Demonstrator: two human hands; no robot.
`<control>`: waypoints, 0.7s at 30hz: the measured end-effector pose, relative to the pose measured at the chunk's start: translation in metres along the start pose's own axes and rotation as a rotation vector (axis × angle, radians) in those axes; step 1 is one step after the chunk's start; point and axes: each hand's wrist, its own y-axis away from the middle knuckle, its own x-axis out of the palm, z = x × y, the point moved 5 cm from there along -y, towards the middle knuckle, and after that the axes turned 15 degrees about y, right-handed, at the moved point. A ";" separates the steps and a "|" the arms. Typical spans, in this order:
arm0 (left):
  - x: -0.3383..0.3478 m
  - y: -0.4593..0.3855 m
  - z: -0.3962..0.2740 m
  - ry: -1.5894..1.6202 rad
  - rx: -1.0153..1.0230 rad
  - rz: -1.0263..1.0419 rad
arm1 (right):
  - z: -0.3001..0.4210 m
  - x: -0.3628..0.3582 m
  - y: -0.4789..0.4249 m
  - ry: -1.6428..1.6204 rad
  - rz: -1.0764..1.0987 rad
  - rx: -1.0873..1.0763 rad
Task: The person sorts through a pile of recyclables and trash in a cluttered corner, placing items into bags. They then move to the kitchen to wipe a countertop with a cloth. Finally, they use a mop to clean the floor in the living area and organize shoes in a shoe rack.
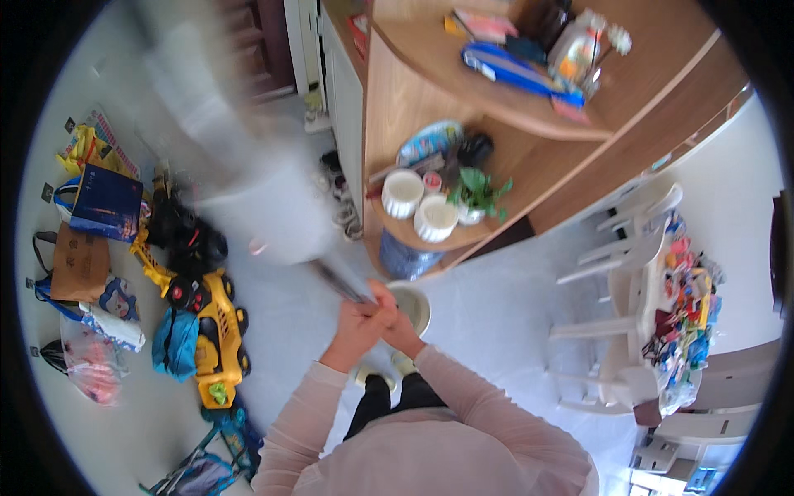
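Note:
Both my hands are held together in front of me. My left hand [355, 332] and my right hand [397, 322] are wrapped around the end of a dark, thin handle [340, 280]. From its far end a large whitish thing [273, 211] stretches up and to the left, too blurred to name. A round whitish bucket [412, 308] stands on the floor just beyond my hands, partly hidden by them. My feet in light shoes [375, 377] are below.
A wooden corner shelf [434, 80] at front right bears white ribbed pots [403, 193] and a green plant [477, 191]. Left are a yellow toy excavator [217, 335] and hanging bags [79, 263]. White chairs [595, 332] and a cluttered table [648, 297] stand right; shoes [346, 214] lie ahead.

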 end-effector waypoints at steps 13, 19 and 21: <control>0.068 0.018 -0.038 -0.606 -0.014 0.096 | 0.192 -0.098 0.015 -0.064 -0.236 -0.401; 0.111 0.011 -0.061 -0.671 0.123 0.142 | 0.213 -0.137 0.020 -0.235 -0.152 -0.494; 0.136 0.014 -0.069 -0.514 0.211 -0.014 | 0.197 -0.127 0.030 -0.167 -0.175 -0.466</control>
